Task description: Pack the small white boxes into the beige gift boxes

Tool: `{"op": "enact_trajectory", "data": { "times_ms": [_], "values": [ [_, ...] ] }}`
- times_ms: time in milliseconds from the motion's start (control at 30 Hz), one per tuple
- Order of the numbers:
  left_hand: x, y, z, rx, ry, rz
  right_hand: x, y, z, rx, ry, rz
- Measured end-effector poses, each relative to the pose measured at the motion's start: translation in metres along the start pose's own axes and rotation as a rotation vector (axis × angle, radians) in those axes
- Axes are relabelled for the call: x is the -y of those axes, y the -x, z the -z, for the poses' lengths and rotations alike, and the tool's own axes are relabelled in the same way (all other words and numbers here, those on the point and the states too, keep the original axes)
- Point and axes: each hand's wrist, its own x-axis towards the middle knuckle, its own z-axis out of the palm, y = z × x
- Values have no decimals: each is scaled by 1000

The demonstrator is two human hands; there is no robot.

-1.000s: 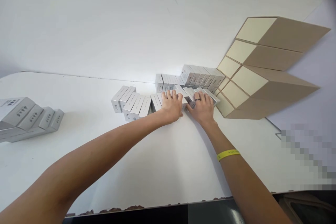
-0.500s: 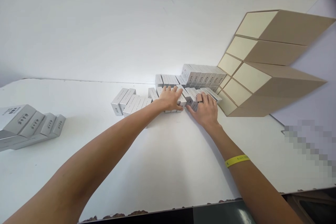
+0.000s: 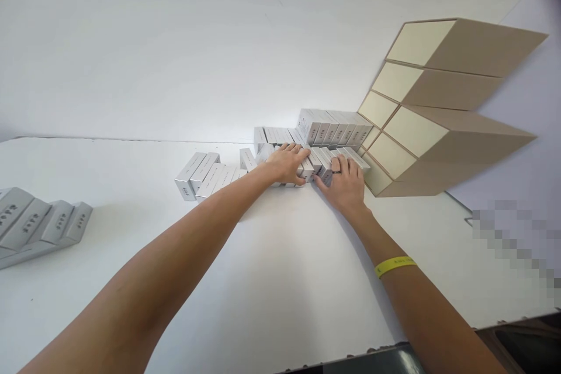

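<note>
Several small white boxes [image 3: 324,162] with dark print stand side by side in a front row. My left hand [image 3: 287,163] lies over the left part of this row, fingers across the top and thumb at the front face, gripping boxes. My right hand [image 3: 346,184], with a dark ring, grips the right part, thumb at the front and fingers over the tops; some boxes there lean. Behind, a second row of white boxes [image 3: 335,125] stands higher against the wall. My palms hide part of the front row.
Large beige boxes [image 3: 421,152] are stacked at the right end of the rows. More white boxes [image 3: 190,175] stand left of my left hand, and a stepped stack of white boxes [image 3: 56,222] is at the far left. A white wall [image 3: 175,41] rises behind the white table [image 3: 280,280].
The leaning boxes between my hands have shifted and sit closer together to the right. My left hand has moved slightly right along the row. The view has shifted a little.
</note>
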Motion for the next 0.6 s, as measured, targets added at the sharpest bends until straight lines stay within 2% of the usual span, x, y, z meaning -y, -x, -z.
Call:
{"op": "enact_trajectory", "data": {
  "times_ms": [200, 300, 467, 600],
  "values": [
    [4, 0, 1, 1, 8, -6, -12, -7, -2, 52, -144, 19],
    [7, 5, 2, 0, 24, 1, -18, -6, 3, 49, -242, -26],
    [9, 18, 9, 5, 58, 24, -28, 6, 6, -96, -340, -337],
    [7, 37, 27, -39, 103, 164, -37, 10, 0, -109, -404, -551]
  ]
}}
